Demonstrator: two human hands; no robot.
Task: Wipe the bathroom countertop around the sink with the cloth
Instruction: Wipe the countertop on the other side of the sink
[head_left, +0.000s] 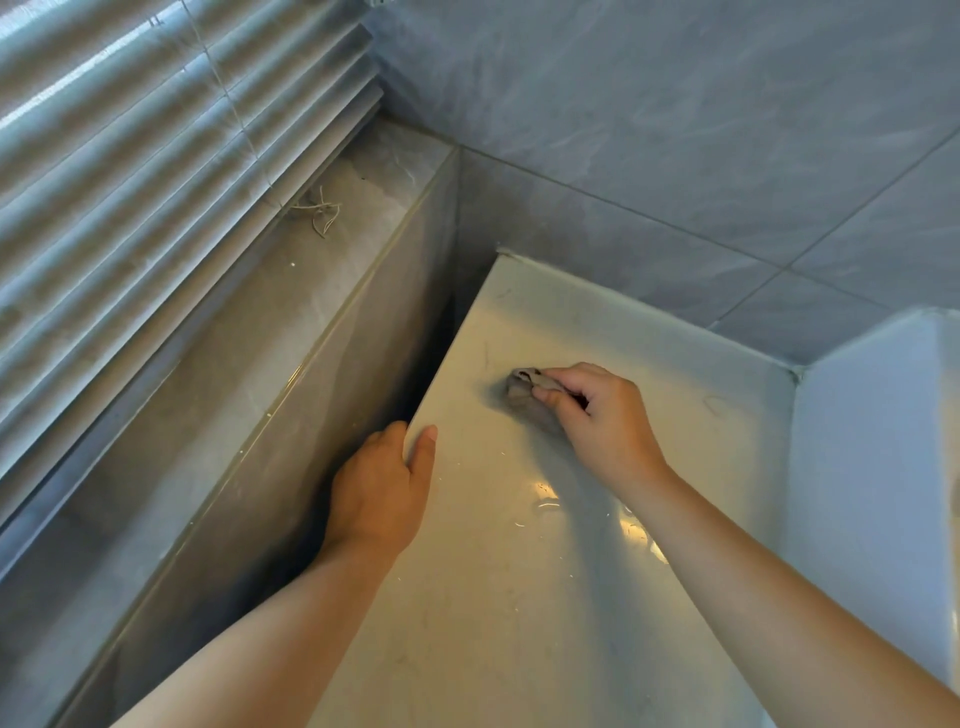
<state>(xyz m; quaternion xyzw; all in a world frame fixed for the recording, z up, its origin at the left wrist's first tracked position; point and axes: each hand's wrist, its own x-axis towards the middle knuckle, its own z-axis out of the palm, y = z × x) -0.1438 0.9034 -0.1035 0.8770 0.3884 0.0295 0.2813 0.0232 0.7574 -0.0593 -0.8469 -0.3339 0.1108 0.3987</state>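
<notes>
The pale glossy countertop (524, 597) runs from the bottom of the view up to the tiled back wall. My right hand (602, 415) grips a small bunched grey cloth (530, 395) and holds it down on the countertop near its far left part. My left hand (382, 488) grips the countertop's left edge, thumb on top and fingers hidden down the side. The white raised sink (872, 441) shows only as a side wall at the right. Faint dark marks and hairs lie on the counter surface.
A dark narrow gap (436, 332) separates the countertop from a grey tiled window ledge (291, 312) on the left. Slatted blinds (156, 156) with a loose cord (319, 210) hang over the ledge. Grey wall tiles (675, 130) rise behind the counter.
</notes>
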